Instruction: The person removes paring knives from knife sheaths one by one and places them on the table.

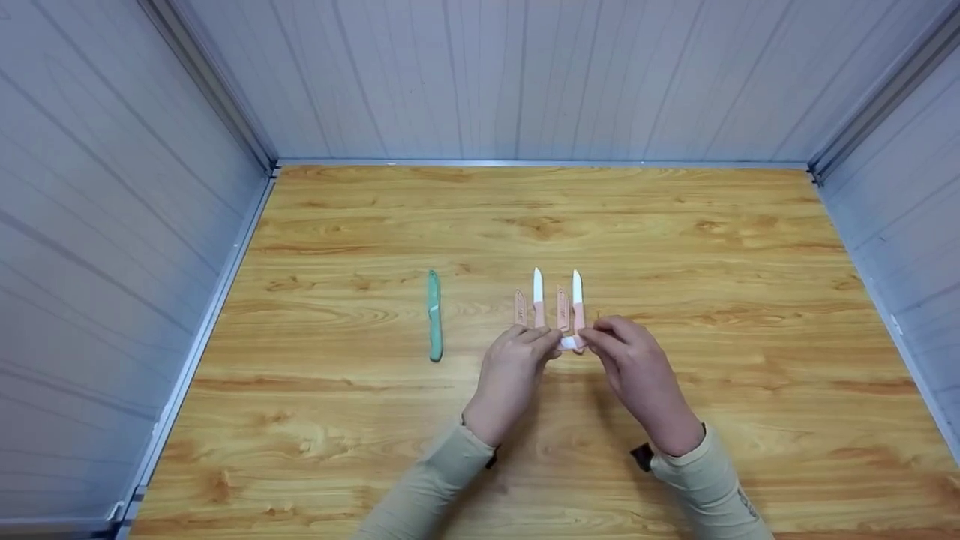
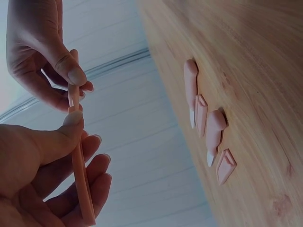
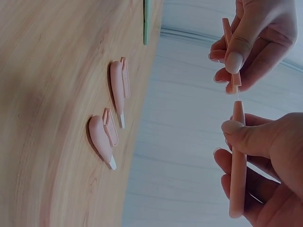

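Held up over the table, a pink-handled knife (image 3: 238, 175) with a white blade is gripped by its handle in my right hand (image 1: 637, 367). My left hand (image 1: 514, 367) pinches a pink sheath (image 2: 80, 170) between thumb and fingers, in line with the knife. A short stretch of white blade (image 1: 568, 343) shows between the two hands; its tip end is hidden in the sheath. Just beyond my hands lie two more pink knives, one on the left (image 1: 538, 289) and one on the right (image 1: 577, 289), blades pointing away. Beside each lies a pink sheath (image 1: 562, 304).
A green knife (image 1: 434, 322) in its green sheath lies to the left on the wooden table (image 1: 337, 240). Pale panelled walls (image 1: 525, 82) stand at the back and both sides of the tabletop.
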### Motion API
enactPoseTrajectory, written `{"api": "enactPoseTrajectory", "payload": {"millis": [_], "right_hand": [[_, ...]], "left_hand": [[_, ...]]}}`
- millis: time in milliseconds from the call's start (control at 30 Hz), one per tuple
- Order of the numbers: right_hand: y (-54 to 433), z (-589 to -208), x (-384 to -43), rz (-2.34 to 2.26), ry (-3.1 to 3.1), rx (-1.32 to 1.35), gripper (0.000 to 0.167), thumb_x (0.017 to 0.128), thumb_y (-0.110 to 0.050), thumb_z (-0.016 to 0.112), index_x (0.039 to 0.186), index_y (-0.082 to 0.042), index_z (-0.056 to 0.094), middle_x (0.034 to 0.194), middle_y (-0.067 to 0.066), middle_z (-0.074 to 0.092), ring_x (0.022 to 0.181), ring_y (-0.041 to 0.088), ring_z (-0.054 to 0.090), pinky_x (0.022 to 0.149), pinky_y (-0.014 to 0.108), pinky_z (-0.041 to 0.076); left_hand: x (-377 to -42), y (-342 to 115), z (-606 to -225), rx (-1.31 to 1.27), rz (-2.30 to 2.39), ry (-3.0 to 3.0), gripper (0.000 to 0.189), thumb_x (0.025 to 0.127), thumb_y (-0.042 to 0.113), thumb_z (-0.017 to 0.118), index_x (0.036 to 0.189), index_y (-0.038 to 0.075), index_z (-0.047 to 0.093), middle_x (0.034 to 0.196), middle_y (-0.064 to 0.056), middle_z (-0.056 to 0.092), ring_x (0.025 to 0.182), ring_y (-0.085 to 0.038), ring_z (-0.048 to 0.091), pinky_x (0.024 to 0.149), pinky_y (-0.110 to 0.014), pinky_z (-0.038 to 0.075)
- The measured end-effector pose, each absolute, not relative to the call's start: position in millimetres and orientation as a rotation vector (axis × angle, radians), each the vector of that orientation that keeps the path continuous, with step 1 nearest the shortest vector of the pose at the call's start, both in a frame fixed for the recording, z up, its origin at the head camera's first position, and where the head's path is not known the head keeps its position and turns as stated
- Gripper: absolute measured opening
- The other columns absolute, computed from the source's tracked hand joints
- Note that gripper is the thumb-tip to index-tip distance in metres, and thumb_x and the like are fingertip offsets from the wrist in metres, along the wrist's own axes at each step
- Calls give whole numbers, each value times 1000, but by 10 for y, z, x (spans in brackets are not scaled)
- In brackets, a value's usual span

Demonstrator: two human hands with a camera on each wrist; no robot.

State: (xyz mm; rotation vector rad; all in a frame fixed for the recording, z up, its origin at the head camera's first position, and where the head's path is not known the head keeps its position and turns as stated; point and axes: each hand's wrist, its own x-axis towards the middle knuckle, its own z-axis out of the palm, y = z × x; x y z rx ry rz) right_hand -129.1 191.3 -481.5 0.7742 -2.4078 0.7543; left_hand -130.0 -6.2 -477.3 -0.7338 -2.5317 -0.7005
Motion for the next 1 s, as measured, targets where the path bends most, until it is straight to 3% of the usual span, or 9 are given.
{"api": "enactPoseTrajectory", "payload": {"millis": [1000], "right_hand": [[1949,-4802,-1272,762,-2428,775,22,82,4,72,102,-5,74,98,8,62,90,24,59,78,37,51]], "left_hand": [[-1308,-68,-4802,-747,-700,-2519,21,89,23,65,105,13,73,100,3,71,85,-14,63,77,-24,50]]}}
